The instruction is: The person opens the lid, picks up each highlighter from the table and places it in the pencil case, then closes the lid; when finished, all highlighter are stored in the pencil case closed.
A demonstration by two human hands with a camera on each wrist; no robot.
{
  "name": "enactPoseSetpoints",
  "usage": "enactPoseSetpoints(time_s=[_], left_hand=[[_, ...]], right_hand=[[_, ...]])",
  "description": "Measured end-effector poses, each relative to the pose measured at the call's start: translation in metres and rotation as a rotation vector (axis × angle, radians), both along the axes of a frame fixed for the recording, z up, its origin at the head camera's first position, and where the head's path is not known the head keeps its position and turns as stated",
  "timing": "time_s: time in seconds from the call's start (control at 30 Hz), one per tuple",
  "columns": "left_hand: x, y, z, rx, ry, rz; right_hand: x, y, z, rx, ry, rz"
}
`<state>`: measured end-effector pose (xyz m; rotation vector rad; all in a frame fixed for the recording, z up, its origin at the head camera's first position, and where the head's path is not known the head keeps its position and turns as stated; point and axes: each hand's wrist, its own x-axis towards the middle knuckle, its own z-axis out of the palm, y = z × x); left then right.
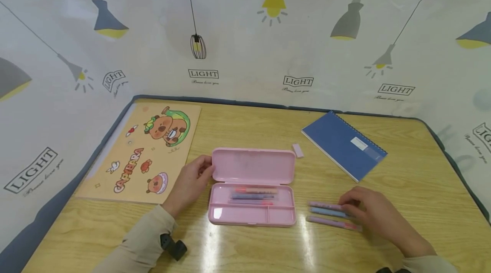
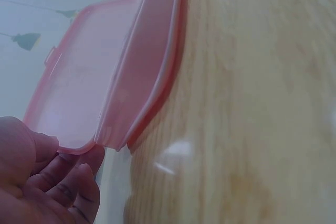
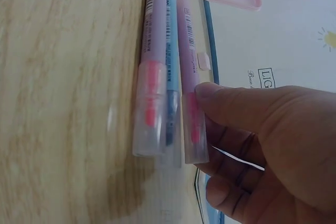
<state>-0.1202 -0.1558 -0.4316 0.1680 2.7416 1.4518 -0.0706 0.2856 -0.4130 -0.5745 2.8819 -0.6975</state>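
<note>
A pink pencil case [image 1: 252, 204] lies opened on the table, several pens [image 1: 253, 196] in its upper compartment. My left hand [image 1: 195, 181] pinches the left edge of its lid [image 2: 84, 77], thumb on the inner side and fingers behind. To the right of the case lie three highlighters with clear caps. My right hand [image 1: 370, 213] pinches the farthest one, a purple highlighter [image 3: 187, 51], by its cap, thumb over the pink tip. Beside it are a blue highlighter [image 3: 172, 45] and another purple highlighter [image 3: 154, 35], nearest the table's front.
A capybara-printed folder [image 1: 153, 153] lies at the left, partly behind my left forearm. Toward the back right is a blue spiral notebook [image 1: 341, 145]. A small pink eraser [image 1: 297, 150] sits near the lid's right corner. A lamp-printed curtain [image 1: 245, 51] hangs behind the table.
</note>
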Motion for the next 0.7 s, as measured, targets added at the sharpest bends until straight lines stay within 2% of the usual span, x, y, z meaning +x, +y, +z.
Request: enactPoseSetpoints(time_s=[0.23, 0.5, 0.7], left_hand=[[-0.001, -0.001, -0.001, -0.004, 0.01, 0.0], [-0.002, -0.001, -0.002, -0.003, -0.001, 0.002], [-0.001, 0.0, -0.001, -0.001, -0.001, 0.006]], right_hand=[[-0.001, -0.006, 0.008, -0.021, 0.013, 0.003], [-0.01, -0.037, 0.012, -0.111, 0.108, 0.088], [-0.019, -0.073, 0.016, -0.133, 0.055, 0.11]])
